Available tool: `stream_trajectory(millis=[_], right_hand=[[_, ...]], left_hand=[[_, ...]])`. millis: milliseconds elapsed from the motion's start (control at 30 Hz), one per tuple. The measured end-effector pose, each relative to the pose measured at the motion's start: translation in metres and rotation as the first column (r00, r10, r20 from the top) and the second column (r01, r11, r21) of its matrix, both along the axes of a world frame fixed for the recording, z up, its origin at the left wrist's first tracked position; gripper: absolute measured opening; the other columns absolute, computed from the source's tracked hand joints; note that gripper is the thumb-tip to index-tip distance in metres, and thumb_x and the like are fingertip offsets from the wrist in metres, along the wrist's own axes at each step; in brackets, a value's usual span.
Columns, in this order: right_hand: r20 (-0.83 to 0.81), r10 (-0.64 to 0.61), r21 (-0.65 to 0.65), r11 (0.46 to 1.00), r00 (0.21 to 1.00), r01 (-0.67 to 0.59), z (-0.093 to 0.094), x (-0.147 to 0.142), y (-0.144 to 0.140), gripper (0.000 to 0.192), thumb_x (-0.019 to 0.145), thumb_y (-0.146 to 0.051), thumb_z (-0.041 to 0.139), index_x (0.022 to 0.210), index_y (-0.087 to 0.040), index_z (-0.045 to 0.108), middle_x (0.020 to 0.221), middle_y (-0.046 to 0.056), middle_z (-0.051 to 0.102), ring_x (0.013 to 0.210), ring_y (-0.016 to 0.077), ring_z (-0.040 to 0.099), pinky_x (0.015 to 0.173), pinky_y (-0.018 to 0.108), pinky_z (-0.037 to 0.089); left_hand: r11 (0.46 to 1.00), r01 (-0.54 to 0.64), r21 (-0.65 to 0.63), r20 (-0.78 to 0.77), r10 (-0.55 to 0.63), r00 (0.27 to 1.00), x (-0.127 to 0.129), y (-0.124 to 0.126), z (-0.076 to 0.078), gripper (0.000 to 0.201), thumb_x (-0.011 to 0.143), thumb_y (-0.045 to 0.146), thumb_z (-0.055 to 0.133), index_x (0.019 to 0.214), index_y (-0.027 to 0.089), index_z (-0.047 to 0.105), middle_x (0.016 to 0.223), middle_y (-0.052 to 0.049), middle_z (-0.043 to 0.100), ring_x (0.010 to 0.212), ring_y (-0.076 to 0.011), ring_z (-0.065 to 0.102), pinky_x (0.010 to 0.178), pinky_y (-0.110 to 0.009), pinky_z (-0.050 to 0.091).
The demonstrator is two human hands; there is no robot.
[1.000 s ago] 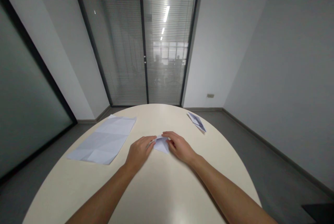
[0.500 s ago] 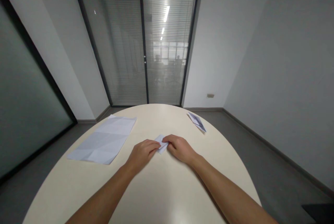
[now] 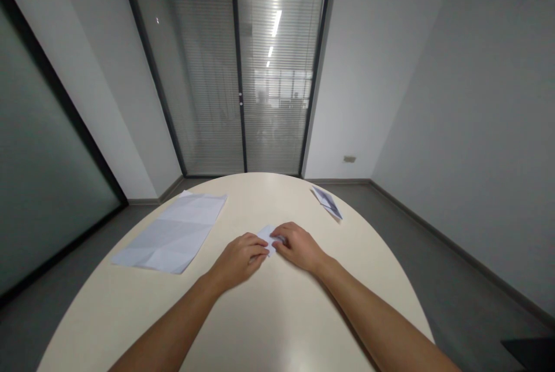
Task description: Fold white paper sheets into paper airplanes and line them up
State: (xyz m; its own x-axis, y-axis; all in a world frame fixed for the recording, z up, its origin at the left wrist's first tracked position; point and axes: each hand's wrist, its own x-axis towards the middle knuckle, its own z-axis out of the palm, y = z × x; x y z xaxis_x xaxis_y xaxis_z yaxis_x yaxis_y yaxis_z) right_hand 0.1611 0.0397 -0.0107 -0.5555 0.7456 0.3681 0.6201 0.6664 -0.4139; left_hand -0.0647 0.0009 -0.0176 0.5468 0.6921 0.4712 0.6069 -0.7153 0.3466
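Observation:
Between my two hands lies a small piece of folded white paper [image 3: 267,233] on the table, partly covered by fingers. My left hand [image 3: 241,256] grips its left side, thumb and fingers close together. On the right side, the fingers of my right hand [image 3: 298,246] are curled over the paper, with the thumb below and the index finger on top. The exact folds are too small to make out.
The round cream table [image 3: 255,320] fills the lower view. A creased sheet of white paper [image 3: 173,233] lies at its left, and another folded paper [image 3: 327,203] rests near the far right edge. Beyond stand glass doors [image 3: 243,71] with blinds.
My left thumb and fingers have shifted slightly down along the folded paper. The right thumb has moved a little apart from the index finger.

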Motion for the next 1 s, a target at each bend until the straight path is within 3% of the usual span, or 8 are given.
stream_trajectory(millis=[200,567,767,1000], right_hand=[[0.030,0.061,0.045,0.997,0.998,-0.063,-0.0013,0.0019,0.0017,0.035,0.088,-0.031,0.065,0.121,-0.018,0.068,0.122,0.011,0.069,0.118,0.0256,0.057,0.105,0.042,0.042],[0.050,0.112,0.043,0.992,0.992,-0.115,0.0043,0.0022,-0.0036,0.042,0.081,-0.041,0.073,0.117,-0.020,0.068,0.114,0.011,0.067,0.112,0.0264,0.058,0.100,0.041,0.044],[0.087,0.120,0.008,0.993,0.989,-0.121,0.0013,0.0021,-0.0028,0.059,0.082,-0.046,0.070,0.132,-0.017,0.060,0.132,0.013,0.063,0.130,0.0308,0.050,0.114,0.046,0.035],[0.133,0.162,-0.037,0.987,0.978,-0.158,0.0022,0.0045,-0.0022,0.064,0.084,-0.047,0.068,0.138,-0.016,0.057,0.145,0.013,0.054,0.141,0.0334,0.040,0.120,0.049,0.027]], left_hand=[[0.999,-0.035,-0.017,0.036,0.035,0.999,0.0009,-0.0012,-0.0013,0.023,0.093,0.018,0.056,0.105,0.025,0.073,0.115,-0.006,0.070,0.110,-0.0196,0.061,0.099,-0.037,0.052],[0.997,-0.066,-0.038,0.010,0.066,0.998,0.0014,-0.0013,-0.0008,0.012,0.091,0.023,0.062,0.097,0.026,0.072,0.102,-0.003,0.070,0.102,-0.0193,0.062,0.091,-0.034,0.053],[0.992,-0.117,-0.046,0.001,0.117,0.993,0.0009,-0.0016,-0.0019,0.022,0.086,0.025,0.067,0.108,0.025,0.068,0.116,-0.005,0.068,0.110,-0.0217,0.061,0.097,-0.038,0.051],[0.989,-0.130,-0.069,-0.040,0.128,0.991,0.0018,-0.0019,-0.0020,0.022,0.086,0.030,0.068,0.107,0.023,0.069,0.128,-0.008,0.066,0.119,-0.0258,0.058,0.103,-0.045,0.047]])
